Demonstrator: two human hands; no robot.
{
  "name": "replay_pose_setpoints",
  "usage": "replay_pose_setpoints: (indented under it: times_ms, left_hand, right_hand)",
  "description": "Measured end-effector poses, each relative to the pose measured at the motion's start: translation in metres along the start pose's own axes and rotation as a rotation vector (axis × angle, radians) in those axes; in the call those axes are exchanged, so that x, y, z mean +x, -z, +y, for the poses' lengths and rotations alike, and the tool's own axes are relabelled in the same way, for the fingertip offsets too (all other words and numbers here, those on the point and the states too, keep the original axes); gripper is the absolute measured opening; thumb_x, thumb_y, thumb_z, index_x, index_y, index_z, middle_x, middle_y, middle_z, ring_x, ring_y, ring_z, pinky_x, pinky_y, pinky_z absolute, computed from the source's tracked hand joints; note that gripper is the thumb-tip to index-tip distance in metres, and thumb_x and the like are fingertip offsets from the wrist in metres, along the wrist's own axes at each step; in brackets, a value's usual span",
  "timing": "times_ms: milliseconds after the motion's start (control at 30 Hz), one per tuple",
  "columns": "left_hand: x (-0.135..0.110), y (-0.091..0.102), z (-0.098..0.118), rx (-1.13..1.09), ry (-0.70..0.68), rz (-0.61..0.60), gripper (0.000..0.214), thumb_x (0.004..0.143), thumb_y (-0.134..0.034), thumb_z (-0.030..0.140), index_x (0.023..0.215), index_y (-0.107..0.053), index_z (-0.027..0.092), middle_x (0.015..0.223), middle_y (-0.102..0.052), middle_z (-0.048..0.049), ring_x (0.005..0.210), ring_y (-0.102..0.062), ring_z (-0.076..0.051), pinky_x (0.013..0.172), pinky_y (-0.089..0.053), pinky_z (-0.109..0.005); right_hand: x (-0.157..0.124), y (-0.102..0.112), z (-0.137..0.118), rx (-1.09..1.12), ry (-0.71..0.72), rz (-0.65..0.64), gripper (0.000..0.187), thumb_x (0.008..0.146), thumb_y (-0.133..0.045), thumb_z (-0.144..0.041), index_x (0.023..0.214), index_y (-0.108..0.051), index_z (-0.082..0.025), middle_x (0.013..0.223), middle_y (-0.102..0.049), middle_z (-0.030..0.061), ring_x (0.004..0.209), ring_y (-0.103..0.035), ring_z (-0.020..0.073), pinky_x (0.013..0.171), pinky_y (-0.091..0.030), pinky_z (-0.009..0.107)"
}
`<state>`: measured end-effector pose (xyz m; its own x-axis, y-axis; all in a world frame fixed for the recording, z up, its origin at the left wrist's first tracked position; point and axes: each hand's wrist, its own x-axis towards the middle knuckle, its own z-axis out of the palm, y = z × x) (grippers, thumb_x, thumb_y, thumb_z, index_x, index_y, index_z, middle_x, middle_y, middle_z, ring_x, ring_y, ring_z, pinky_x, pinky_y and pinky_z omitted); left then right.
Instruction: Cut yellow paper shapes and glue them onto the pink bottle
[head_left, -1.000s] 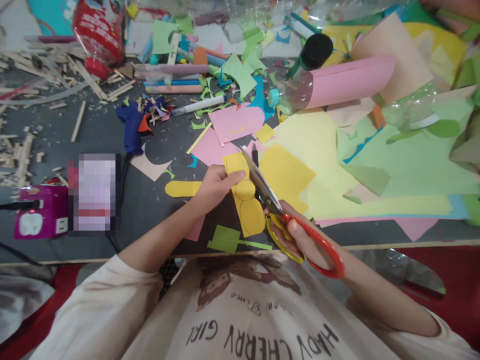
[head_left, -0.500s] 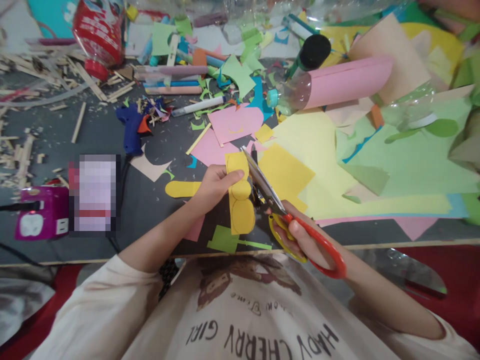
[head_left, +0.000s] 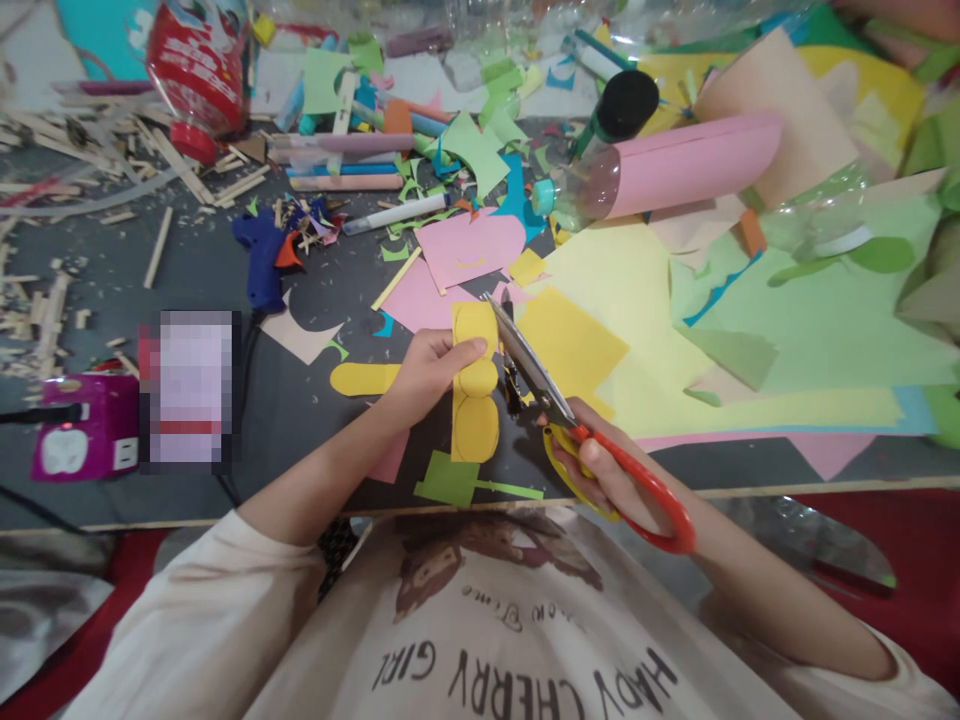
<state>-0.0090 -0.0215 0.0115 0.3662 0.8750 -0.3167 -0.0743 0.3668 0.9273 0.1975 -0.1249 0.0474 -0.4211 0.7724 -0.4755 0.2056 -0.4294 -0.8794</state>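
Observation:
Between the thumb and fingers of my left hand (head_left: 442,365) is a strip of yellow paper (head_left: 475,428) with rounded outlines drawn on it; its right side is cut into curves. My right hand (head_left: 592,465) grips scissors (head_left: 536,375) with red and yellow handles. Their blades look nearly closed and point up and left, the tips close to the paper's upper right edge. Whether they touch it I cannot tell. A yellow paper strip with a rounded end (head_left: 364,378) lies on the table, partly hidden by my left hand. Beneath the scissors is a dark pen (head_left: 509,345), partly covered.
A blue glue gun (head_left: 259,255) and a purple box (head_left: 86,425) with a cable lie to the left. Green scraps (head_left: 450,478) rest near the front edge. A plastic bottle wrapped in pink paper (head_left: 694,165) and large paper sheets (head_left: 825,330) occupy the right. Markers, wood sticks and a red-labelled bottle (head_left: 199,75) fill the back.
The lower end of the yellow paper has swung slightly left, so the strip hangs straighter. The scissors and my right hand have shifted very slightly right.

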Motion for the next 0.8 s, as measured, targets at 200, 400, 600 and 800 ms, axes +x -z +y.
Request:
replay_pose_setpoints:
  times_ms: [200,400,600,800]
  left_hand:
    - [0.001,0.001,0.000,0.006,-0.002,0.005,0.040,0.070,-0.072,0.049,0.052,-0.057,0.017,0.049,-0.056,0.0010,0.044,-0.049,-0.009,0.041,-0.036,-0.021]
    - [0.004,0.001,0.000,-0.042,0.007,0.062,0.042,0.066,-0.076,0.050,0.051,-0.055,0.017,0.048,-0.055,0.0019,0.040,-0.046,-0.007,0.039,-0.034,-0.021]
    - [0.011,0.003,-0.005,-0.095,-0.076,0.172,0.037,0.067,-0.076,0.051,0.063,-0.064,0.016,0.060,-0.064,-0.0014,0.055,-0.060,-0.012,0.053,-0.050,-0.025]
    - [0.010,0.001,-0.004,-0.119,-0.108,0.150,0.043,0.063,-0.082,0.054,0.060,-0.060,0.017,0.054,-0.057,0.0026,0.048,-0.052,-0.008,0.046,-0.043,-0.021]
  right_hand:
    - [0.001,0.001,0.004,0.042,-0.028,0.024,0.054,0.088,-0.039,-0.077,0.097,-0.043,-0.023,0.061,-0.038,-0.0086,0.041,-0.028,0.0052,0.036,-0.023,0.020]
    - [0.003,0.011,-0.003,0.008,-0.028,0.120,0.053,0.088,-0.043,-0.075,0.101,-0.044,-0.023,0.056,-0.036,-0.0095,0.038,-0.029,0.0067,0.033,-0.023,0.021]
    - [0.007,0.043,-0.013,-0.497,-0.019,0.485,0.055,0.081,-0.059,-0.070,0.109,-0.054,-0.022,0.063,-0.051,-0.0029,0.047,-0.047,0.0135,0.046,-0.039,0.028]
    - [0.019,0.083,0.003,-0.814,0.074,0.672,0.032,0.079,-0.064,-0.040,0.105,-0.067,-0.021,0.096,-0.074,0.0096,0.078,-0.068,0.0255,0.068,-0.050,0.035]
